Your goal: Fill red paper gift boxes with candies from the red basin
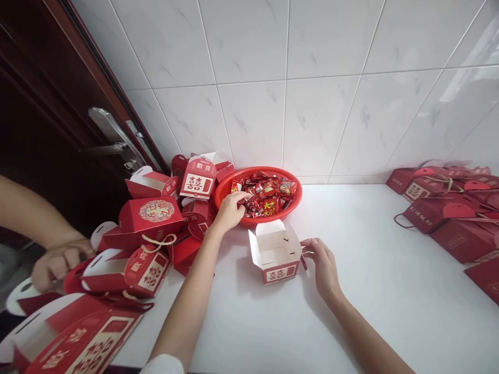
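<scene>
My left hand (231, 209) reaches over the near-left rim of a red plastic basket (297, 200), its fingers curled in on the wrapped candy (268, 195) heaped inside. Which pieces the fingertips pinch is hidden. Just in front of the basket stands a small red gift box (281, 273), upright with its top flaps spread and its white inside bare. My right hand (320, 262) is at the right side of this box, fingers closed on its edge beside a dark red cord handle.
Opened red gift boxes (150, 215) crowd the left side. Another person's hand (62, 262) rests among them. More red boxes (454, 234), looking closed, are stacked at right on the white table (374, 311). A tiled wall (323, 119) bounds the back; a dark door (47, 93) stands left.
</scene>
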